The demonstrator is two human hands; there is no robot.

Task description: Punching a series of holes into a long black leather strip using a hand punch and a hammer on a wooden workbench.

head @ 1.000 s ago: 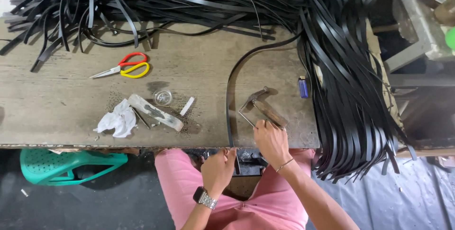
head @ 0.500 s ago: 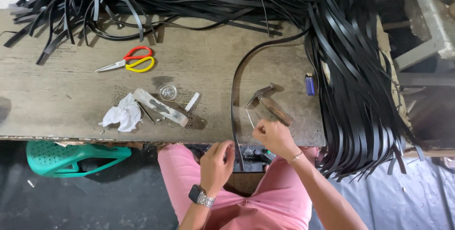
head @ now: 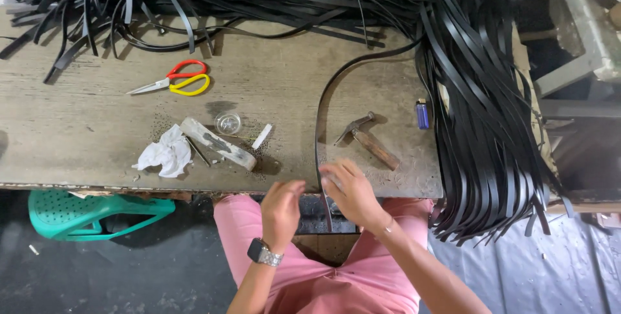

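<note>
Strap: black strap (head: 318, 134), one long flat band, curves across the wooden workbench (head: 77, 149) from the big heap at the back and runs down over the near edge, just left of the hammer (head: 369, 140).
Strap end: hangs past the bench edge between the two hands, over the pink lap; partly hidden by fingers.
Right hand: right hand (head: 350, 192) sits at the bench edge just below the hammer, fingers curled at the strap; blurred, so whether they pinch it I cannot tell.
Left hand: left hand (head: 282, 209), with a wristwatch, is further left of the hammer and lower, fingers bent toward the strap end; blurred as well, so its grip I cannot tell.
Handling: looks light, limp along its length yet springy enough to hold a smooth arc; smooth faces look a bit slippery; unlikely to break.
Where to hold: I'd judge flat faces, pinched near the free end, edge to edge, so it does not twist.
Heap: pile of black straps (head: 479, 113) drapes off the bench to the right of the hammer.
Lighter: blue lighter (head: 422, 114) just right of the hammer.
Further left of the hammer: wooden block (head: 217, 143), small round clear dish (head: 228, 122), crumpled white rag (head: 165, 152), red-and-yellow scissors (head: 176, 80).
</note>
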